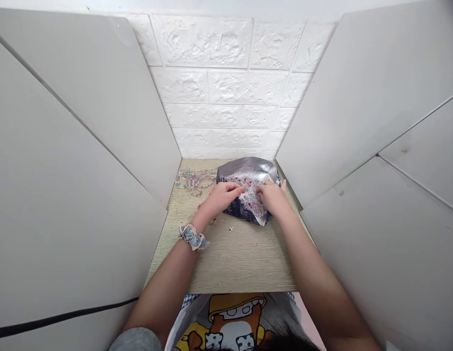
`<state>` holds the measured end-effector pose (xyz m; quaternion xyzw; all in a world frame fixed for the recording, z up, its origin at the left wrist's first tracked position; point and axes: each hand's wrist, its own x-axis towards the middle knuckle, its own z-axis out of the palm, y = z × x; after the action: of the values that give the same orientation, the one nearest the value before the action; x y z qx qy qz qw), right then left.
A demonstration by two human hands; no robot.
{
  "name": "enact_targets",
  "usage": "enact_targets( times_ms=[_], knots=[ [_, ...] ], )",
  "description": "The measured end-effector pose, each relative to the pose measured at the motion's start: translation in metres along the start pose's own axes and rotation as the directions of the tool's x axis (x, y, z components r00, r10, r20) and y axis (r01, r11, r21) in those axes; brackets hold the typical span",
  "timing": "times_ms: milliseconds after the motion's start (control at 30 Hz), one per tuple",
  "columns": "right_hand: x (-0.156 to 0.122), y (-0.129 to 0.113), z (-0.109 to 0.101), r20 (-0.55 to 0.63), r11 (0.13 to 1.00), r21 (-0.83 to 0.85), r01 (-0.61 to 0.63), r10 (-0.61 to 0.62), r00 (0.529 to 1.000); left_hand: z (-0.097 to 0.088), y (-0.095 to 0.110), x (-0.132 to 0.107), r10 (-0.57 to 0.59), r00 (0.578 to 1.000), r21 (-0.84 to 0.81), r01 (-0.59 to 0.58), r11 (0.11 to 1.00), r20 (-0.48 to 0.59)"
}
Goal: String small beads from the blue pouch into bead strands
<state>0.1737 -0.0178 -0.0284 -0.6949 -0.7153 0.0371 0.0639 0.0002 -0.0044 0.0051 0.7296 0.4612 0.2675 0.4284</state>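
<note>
An opened silver-lined bag (244, 166) with a dark blue patterned outside lies on the table, holding many small pink, red and clear beads (252, 187). Over its left side, my left hand (223, 195) has thumb and fingertips pinched together; whatever is between them is too small to make out. My right hand (273, 197) reaches in from the right, its fingers curled closed among the beads, and what they grip is hidden. Strings of colourful beads (193, 179) lie left of the bag. Part of another beaded strand (213, 221) shows beside my left wrist.
The small wooden table (244, 268) stands between tall grey panels on the left (83, 122) and right (358, 107). A white brick-patterned wall (226, 87) closes the back. One tiny metallic piece (231, 229) lies in front of the bag. A black cable (65, 316) runs at lower left.
</note>
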Motion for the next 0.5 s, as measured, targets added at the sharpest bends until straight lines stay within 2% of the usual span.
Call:
enact_targets(
  times_ms=[300,500],
  knots=[
    [0.0003,-0.002,0.0038,-0.01,1.0,0.025,0.002,-0.002,1.0,0.0002,-0.0006,0.0006,-0.006,1.0,0.005,0.006,1.0,-0.01],
    [0.0015,-0.0017,0.0033,-0.109,0.998,0.005,-0.059,0.059,0.992,0.0009,-0.0039,0.0017,0.005,1.0,0.004,-0.005,1.0,-0.012]
  ],
)
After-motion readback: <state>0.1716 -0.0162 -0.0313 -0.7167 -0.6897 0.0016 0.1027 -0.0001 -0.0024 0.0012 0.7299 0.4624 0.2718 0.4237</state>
